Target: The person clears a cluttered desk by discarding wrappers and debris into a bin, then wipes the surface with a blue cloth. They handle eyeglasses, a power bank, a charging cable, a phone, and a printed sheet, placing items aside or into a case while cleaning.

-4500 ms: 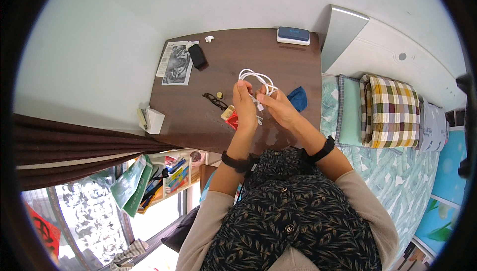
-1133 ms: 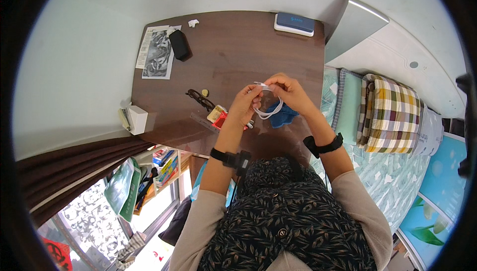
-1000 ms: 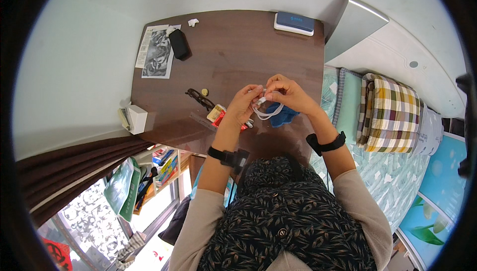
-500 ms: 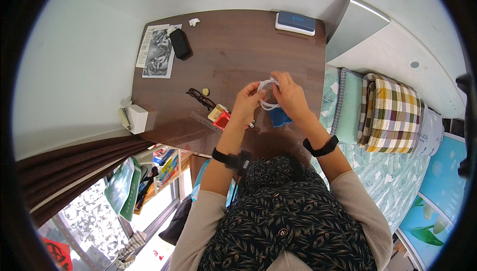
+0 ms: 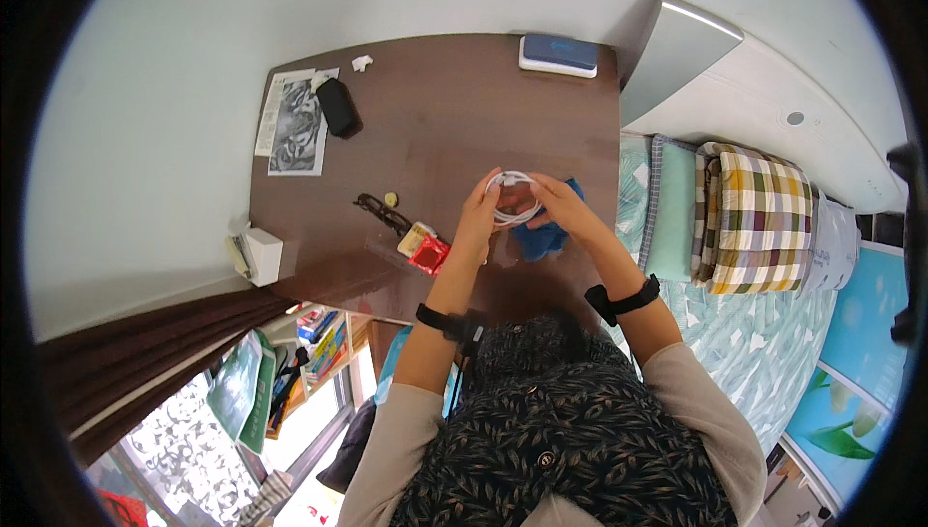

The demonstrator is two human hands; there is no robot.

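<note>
A coiled white cable [image 5: 504,219] is held between my two hands above the brown table. My left hand [image 5: 478,210] grips the left side of the loop, and my right hand [image 5: 563,208] grips its right side. Beneath my right hand lies a crumpled blue cloth [image 5: 541,243], partly covered by it. Left of my left forearm are a red packet [image 5: 428,255] and a small yellowish packet [image 5: 414,236]. Beside those rest dark-framed glasses [image 5: 383,213] and a small round yellowish object [image 5: 391,199].
The table [image 5: 435,111] carries a dark blue and white box [image 5: 559,55] at the far right. At the far left sit printed sheets [image 5: 298,135], a black case [image 5: 337,107] and a crumpled tissue [image 5: 362,64]. A bed with a folded plaid quilt [image 5: 759,218] adjoins the right side.
The cable loop has turned to lie flatter and rounder between my hands. Both hands have come slightly lower, my right hand has shifted to the loop's side, and more blue cloth shows.
</note>
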